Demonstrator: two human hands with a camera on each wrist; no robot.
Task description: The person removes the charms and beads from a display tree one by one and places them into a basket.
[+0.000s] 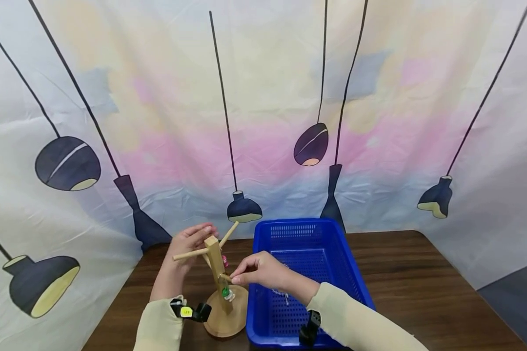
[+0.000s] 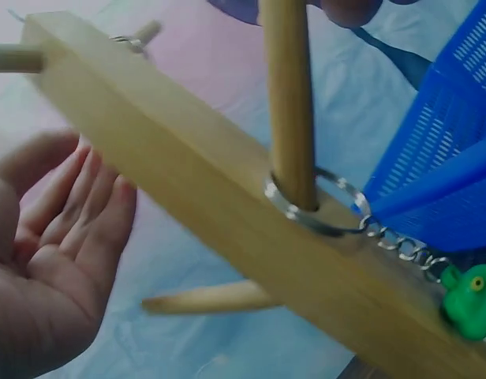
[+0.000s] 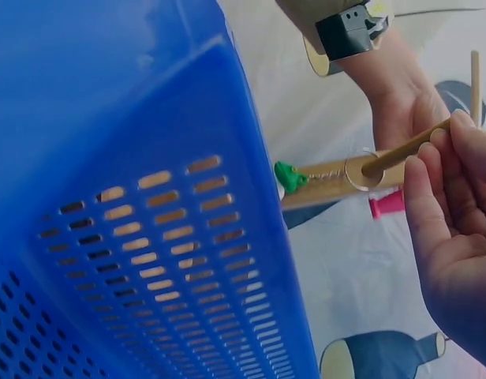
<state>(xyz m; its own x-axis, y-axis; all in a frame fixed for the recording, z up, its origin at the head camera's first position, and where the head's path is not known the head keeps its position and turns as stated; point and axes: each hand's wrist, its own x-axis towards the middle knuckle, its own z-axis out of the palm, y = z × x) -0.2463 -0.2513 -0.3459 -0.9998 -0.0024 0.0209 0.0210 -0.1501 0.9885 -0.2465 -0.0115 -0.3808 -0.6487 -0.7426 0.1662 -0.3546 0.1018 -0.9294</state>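
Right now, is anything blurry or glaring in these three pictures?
Head view: fairly even light, though the green charm looks small and indistinct; left wrist: bluish cast, the wooden post softly blurred, the metal ring catching highlights; right wrist: the blue basket looms large, with faint pale sheen.

A creased cloth [image 1: 272, 97] hangs behind the table [image 1: 395, 273], washed in cream, pink and pale blue and patterned with dark pendant lamps [image 1: 68, 163], some round, others flared, several showing yellow undersides. The table is dark brown, with streaked grain and a rounded far right corner. A dark grey patch [image 1: 516, 292] slants beside it at lower right.
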